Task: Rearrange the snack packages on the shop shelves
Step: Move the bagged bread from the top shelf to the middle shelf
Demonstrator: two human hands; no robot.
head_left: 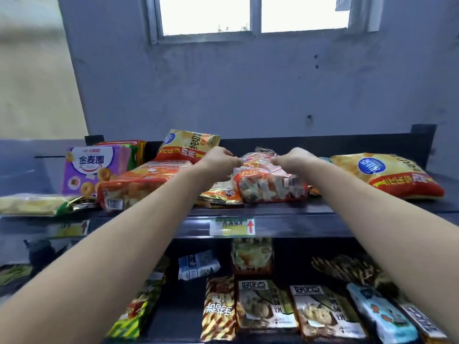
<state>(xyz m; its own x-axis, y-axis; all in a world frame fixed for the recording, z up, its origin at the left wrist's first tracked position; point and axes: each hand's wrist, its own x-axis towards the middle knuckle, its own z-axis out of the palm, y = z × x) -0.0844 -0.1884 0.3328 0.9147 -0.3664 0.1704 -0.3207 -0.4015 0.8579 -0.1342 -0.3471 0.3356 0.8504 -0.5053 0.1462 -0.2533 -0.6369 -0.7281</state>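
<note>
While left hand (219,162) and right hand (294,160) pinch its far edge, the bag (269,186) runs back toward the label (232,226).

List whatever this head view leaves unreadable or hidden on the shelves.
Head view, clear orange bag: top seam covered by the left hand and right hand pinching it.
Head view, gold packet: partly behind the left forearm.
Head view, shelf label: print too blurred.
Head view, white packet lower right: cut by the right forearm and bottom edge.
</note>
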